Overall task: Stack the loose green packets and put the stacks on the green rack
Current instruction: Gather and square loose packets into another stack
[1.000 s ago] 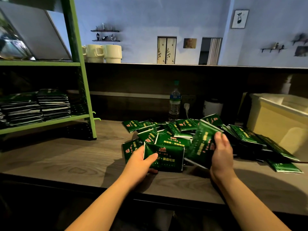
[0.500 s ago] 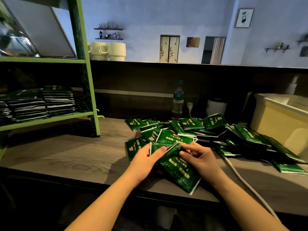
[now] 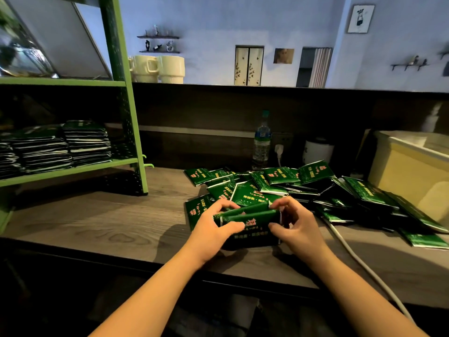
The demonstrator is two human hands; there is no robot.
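Green foil packets (image 3: 247, 221) stand on edge as a small stack on the grey wooden counter (image 3: 97, 222), right of the green metal rack (image 3: 126, 132), likely for squaring; left hand (image 3: 213, 229) and right hand (image 3: 295, 226) pinch its ends, fingers curled, loose pile (image 3: 303, 183) behind

The hands (image 3: 252, 227) cover both ends of the held packets (image 3: 252, 221).
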